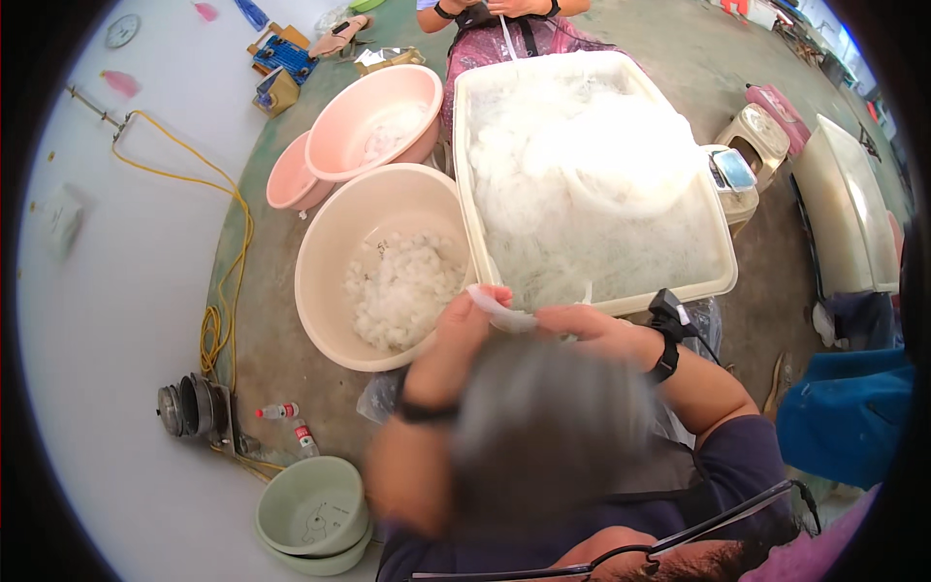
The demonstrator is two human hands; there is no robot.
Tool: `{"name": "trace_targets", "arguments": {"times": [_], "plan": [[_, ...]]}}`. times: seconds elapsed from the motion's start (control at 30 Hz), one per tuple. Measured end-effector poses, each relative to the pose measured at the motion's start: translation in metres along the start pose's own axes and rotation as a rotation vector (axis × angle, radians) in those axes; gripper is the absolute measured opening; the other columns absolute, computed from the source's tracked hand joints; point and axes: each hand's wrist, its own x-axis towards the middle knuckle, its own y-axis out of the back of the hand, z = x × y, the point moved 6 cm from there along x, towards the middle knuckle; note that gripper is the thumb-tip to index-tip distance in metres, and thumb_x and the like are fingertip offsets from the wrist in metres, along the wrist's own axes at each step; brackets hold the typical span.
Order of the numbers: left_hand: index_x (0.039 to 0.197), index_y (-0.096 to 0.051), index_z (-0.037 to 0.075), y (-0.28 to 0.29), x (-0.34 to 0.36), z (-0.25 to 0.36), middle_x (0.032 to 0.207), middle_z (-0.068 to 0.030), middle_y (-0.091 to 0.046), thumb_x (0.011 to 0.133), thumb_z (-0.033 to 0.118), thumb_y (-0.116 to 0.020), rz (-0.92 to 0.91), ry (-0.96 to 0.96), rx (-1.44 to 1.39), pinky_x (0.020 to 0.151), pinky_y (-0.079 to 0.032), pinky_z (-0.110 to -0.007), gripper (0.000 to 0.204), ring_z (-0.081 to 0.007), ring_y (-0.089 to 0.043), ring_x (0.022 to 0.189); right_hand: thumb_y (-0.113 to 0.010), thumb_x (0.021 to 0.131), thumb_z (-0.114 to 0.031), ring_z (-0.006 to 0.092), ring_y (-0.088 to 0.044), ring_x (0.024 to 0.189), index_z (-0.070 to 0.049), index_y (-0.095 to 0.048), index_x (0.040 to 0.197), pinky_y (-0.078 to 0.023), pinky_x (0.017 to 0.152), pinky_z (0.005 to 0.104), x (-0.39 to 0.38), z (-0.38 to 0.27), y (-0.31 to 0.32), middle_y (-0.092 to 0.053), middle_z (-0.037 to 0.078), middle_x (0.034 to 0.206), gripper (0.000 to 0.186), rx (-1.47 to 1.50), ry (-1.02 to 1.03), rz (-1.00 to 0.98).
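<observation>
My left hand point(464, 322) and my right hand point(606, 333) meet at the near edge of a large cream tub point(469, 209). Between them stretches a white, translucent strip of soft material point(501, 310), gripped at its left end by my left fingers. Its right end meets my right fingertips, which are partly hidden. White fibrous material point(543, 145) lies in water inside the tub, heaped toward its far side. Left of it, a big cream basin point(315, 262) holds many white lumps point(393, 296). A blurred dark grey shape point(558, 427) covers part of my forearms.
Pink basins point(325, 165) stand beyond the cream basin. Across the tub, another person's hands point(519, 8) hold a white strip. Green basins point(310, 519), plastic bottles point(278, 411) and a yellow hose point(233, 291) lie left. Stools point(756, 136) and a white container point(844, 209) stand right.
</observation>
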Motion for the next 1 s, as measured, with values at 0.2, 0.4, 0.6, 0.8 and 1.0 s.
{"name": "trace_targets", "arguments": {"times": [0.2, 0.4, 0.6, 0.8, 1.0], "plan": [[0.119, -0.073, -0.003, -0.035, -0.014, -0.003, 0.125, -0.0143, -0.071, 0.106, 0.022, -0.060, -0.201, 0.014, -0.176, 0.124, -0.029, -0.044, 0.030, -0.0287, -0.047, 0.145, -0.067, 0.094, -0.026, 0.0390, -0.060, 0.110, 0.001, -0.066, 0.107, -0.049, 0.095, 0.0475, 0.006, 0.010, -0.005, -0.061, 0.020, 0.117, 0.030, -1.122, 0.305, 0.534], [0.121, -0.076, 0.003, -0.024, -0.012, 0.030, 0.117, -0.0105, -0.075, 0.104, 0.024, -0.064, -0.366, 0.059, -0.166, 0.127, -0.023, -0.051, 0.029, -0.0317, -0.051, 0.142, -0.057, 0.096, -0.018, 0.0419, -0.061, 0.103, 0.003, -0.064, 0.102, -0.050, 0.092, 0.0486, 0.020, 0.015, -0.014, -0.063, 0.021, 0.107, 0.023, -0.206, 0.161, 0.224], [0.108, -0.080, 0.011, -0.020, -0.028, 0.062, 0.102, -0.0028, -0.077, 0.094, 0.015, -0.073, -0.460, -0.793, 0.889, 0.125, -0.028, -0.055, 0.016, -0.0298, -0.066, 0.125, -0.055, 0.095, -0.016, 0.0397, -0.063, 0.089, 0.004, -0.064, 0.088, -0.051, 0.083, 0.0487, 0.009, -0.020, 0.000, -0.065, 0.019, 0.094, 0.023, -0.537, 0.234, 0.082], [0.086, -0.071, 0.009, -0.042, -0.038, 0.046, 0.104, -0.0026, -0.074, 0.084, 0.008, -0.074, -0.226, -0.973, 1.348, 0.121, -0.034, -0.059, 0.003, -0.0225, -0.069, 0.120, -0.058, 0.093, -0.019, 0.0357, -0.062, 0.080, 0.003, -0.062, 0.073, -0.050, 0.076, 0.0461, 0.018, -0.011, -0.007, -0.063, 0.015, 0.075, 0.029, -1.067, 0.240, 0.029], [0.093, -0.065, 0.007, -0.044, -0.039, 0.063, 0.113, -0.0066, -0.072, 0.090, 0.006, -0.068, -0.334, -0.959, 1.394, 0.115, -0.044, -0.055, 0.004, -0.0274, -0.066, 0.125, -0.062, 0.089, -0.017, 0.0340, -0.062, 0.080, -0.001, -0.061, 0.075, -0.049, 0.071, 0.0465, 0.014, -0.004, 0.005, -0.063, 0.016, 0.080, 0.021, -0.774, 0.111, 0.106]]}}
